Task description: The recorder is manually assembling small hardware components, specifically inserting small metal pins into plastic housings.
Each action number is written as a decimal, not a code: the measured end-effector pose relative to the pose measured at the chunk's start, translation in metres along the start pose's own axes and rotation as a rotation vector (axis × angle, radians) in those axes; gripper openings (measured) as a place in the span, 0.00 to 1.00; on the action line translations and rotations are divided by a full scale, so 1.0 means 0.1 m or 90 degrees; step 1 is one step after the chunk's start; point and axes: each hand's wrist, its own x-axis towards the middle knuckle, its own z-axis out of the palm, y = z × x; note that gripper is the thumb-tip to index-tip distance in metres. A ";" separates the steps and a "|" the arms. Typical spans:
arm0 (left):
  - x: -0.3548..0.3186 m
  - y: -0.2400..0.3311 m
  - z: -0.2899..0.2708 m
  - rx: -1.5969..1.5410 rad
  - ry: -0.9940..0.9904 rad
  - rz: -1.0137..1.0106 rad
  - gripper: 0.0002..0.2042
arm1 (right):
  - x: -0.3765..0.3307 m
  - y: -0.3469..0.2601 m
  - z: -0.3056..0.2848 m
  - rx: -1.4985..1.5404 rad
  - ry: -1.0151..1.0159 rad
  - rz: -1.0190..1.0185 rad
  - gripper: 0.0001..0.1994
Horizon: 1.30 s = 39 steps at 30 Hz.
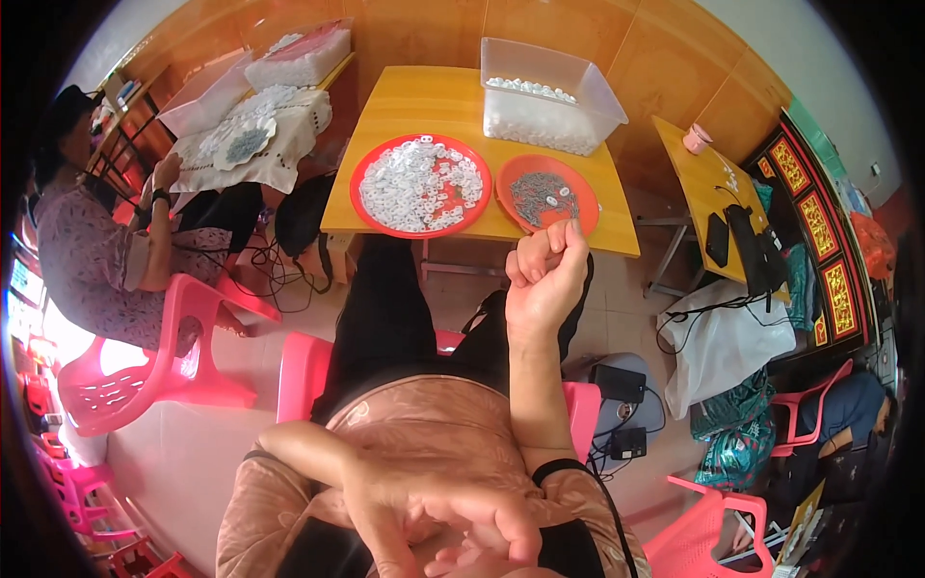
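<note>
My right hand (545,275) is raised in front of the table's near edge with its fingers curled in and the thumb pressed on them. Anything inside it is too small or hidden to make out. Just behind it lies an orange-red round plate (511,178) with a heap of small grey metal pieces (540,196) and a few white ones. To its left, a red round tray (359,197) holds many small white plastic pieces (421,183). Close to my chest, my left hand (462,520) is open, its fingers bent and spread, with nothing visible in it.
A clear plastic bin (602,101) of white pieces stands at the table's (409,101) back right. On the left a person (106,241) sits on a pink chair (178,356) by a cloth-covered table. Cables and black adapters (617,383) lie right of my seat.
</note>
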 end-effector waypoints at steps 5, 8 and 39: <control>-0.29 -0.25 -0.11 -0.026 -0.025 0.051 0.36 | 0.01 0.01 0.01 -0.004 -0.015 0.009 0.16; -0.21 -0.02 0.01 0.080 0.093 -0.158 0.37 | 0.00 0.02 -0.01 -0.006 -0.004 0.008 0.16; 0.09 0.16 0.08 0.103 0.120 -0.156 0.40 | -0.03 0.02 -0.01 -0.023 -0.028 0.018 0.19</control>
